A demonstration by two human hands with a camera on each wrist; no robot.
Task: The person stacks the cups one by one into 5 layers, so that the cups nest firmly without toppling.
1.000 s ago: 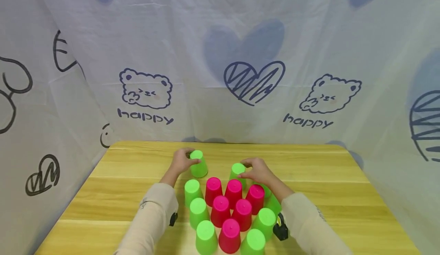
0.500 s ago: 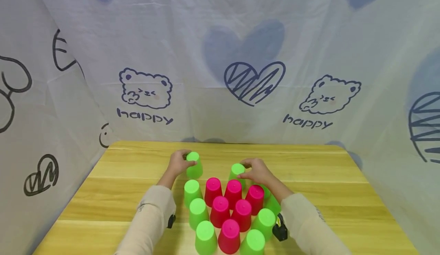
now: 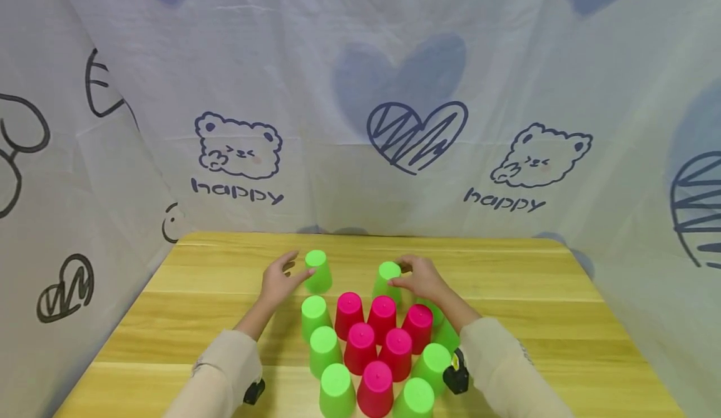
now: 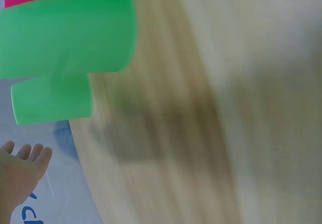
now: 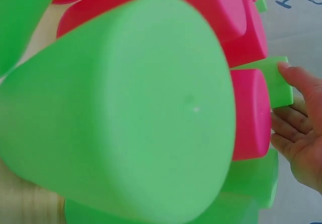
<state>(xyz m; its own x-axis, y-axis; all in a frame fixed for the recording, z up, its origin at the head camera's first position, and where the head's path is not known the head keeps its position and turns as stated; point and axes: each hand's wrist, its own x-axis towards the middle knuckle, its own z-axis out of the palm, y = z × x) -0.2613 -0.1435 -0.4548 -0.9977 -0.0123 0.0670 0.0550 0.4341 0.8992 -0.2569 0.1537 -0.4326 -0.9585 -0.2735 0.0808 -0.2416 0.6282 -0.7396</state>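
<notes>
Upside-down plastic cups stand grouped on the table, green ones around several red ones. At the back left, my left hand (image 3: 278, 285) has its fingers spread beside a green cup (image 3: 319, 275), thumb tip overlapping the cup's edge in the head view. The left wrist view shows that hand (image 4: 20, 172) with fingers extended and nothing in them. My right hand (image 3: 425, 281) holds another green cup (image 3: 386, 278) between thumb and fingers, behind the red cups (image 3: 383, 313). From the right wrist, the thumb (image 5: 298, 77) lies on the held cup (image 5: 275, 80); its base is hidden behind a red cup.
Green cups line the left side (image 3: 325, 350) and the right side (image 3: 433, 366) of the red group. A green cup (image 3: 448, 335) is partly hidden by the right forearm. The wooden table (image 3: 535, 293) ends at a white printed curtain (image 3: 338, 199).
The back-left cup shifted slightly left, then my left hand let go and drew back leftward and nearer. My right hand and its cup moved slightly toward the back.
</notes>
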